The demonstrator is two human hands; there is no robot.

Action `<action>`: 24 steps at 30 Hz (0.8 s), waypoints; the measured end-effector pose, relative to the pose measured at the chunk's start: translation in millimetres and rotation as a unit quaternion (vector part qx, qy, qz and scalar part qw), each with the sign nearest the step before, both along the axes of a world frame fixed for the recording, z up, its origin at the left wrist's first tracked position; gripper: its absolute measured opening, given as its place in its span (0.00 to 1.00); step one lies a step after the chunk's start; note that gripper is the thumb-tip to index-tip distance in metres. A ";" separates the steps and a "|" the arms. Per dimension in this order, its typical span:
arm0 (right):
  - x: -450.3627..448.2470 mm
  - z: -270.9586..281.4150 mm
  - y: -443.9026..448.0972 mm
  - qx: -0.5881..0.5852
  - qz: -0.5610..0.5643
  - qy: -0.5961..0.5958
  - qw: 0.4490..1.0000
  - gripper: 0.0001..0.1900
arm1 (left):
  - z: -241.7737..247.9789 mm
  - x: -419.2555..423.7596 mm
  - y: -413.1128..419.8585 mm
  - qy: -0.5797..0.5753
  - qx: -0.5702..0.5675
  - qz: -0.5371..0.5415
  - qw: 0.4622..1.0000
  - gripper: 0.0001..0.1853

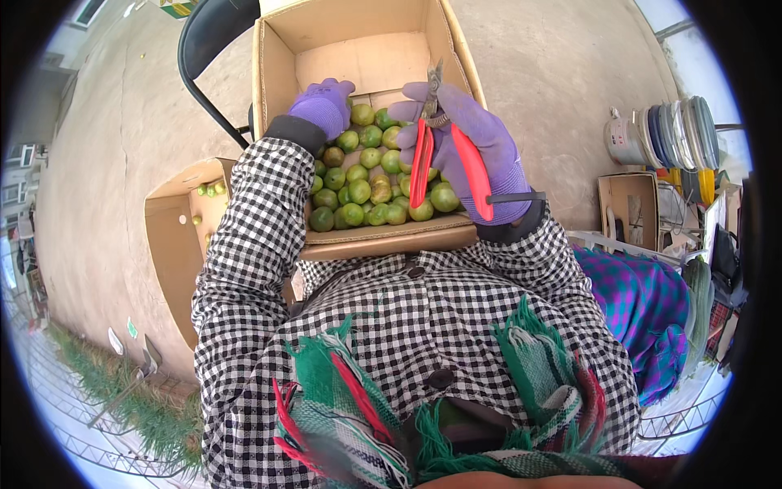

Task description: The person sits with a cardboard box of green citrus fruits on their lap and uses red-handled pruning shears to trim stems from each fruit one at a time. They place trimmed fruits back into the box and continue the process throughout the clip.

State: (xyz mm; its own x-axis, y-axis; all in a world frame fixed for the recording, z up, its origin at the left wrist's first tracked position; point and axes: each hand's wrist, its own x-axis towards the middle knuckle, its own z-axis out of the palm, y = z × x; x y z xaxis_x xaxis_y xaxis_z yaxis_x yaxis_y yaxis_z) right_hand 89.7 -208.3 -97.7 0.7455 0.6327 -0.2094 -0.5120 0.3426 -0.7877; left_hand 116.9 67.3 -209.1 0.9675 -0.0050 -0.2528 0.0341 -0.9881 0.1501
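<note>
In front of my body stands an open cardboard box (pixel 391 238) with many round green fruits (pixel 359 191) at its near end, some tinged brown or yellow. My left hand (pixel 324 105), in a purple knit glove, reaches down inside by the left wall, close to the fruits. Its fingertips are mostly hidden, so whether it grips anything does not show. Over the right side of the fruits, my right hand (pixel 482 128), gloved alike, holds red-handled pruning shears (pixel 471 168). The metal blades point away from me, and a dark strap hangs at the handle's end.
A second cardboard box (pixel 177 244) with a few small green fruits lies on the concrete floor at left. Beyond it curves a black chair (pixel 211 43). On the right are stacked buckets (pixel 666 134), a small carton (pixel 629 208) and a purple-teal checked cloth (pixel 638 305).
</note>
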 end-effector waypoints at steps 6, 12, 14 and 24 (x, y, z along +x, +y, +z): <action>21.9 -3.6 29.1 -0.008 0.003 -0.006 1.000 0.26 | -22.2 20.8 -11.4 0.112 0.061 0.027 0.991 0.22; 26.2 -32.9 22.1 -0.066 -0.003 0.018 0.998 0.24 | 28.9 9.6 -9.8 -0.037 -0.300 0.186 0.935 0.20; 29.4 -29.2 18.5 -0.100 -0.018 -0.021 0.995 0.24 | 62.7 -5.2 -14.6 -0.062 -0.608 0.209 0.763 0.22; 23.7 8.9 37.5 -0.223 0.060 -0.388 0.892 0.22 | 97.4 -56.6 -48.3 -0.234 -0.738 0.081 0.628 0.30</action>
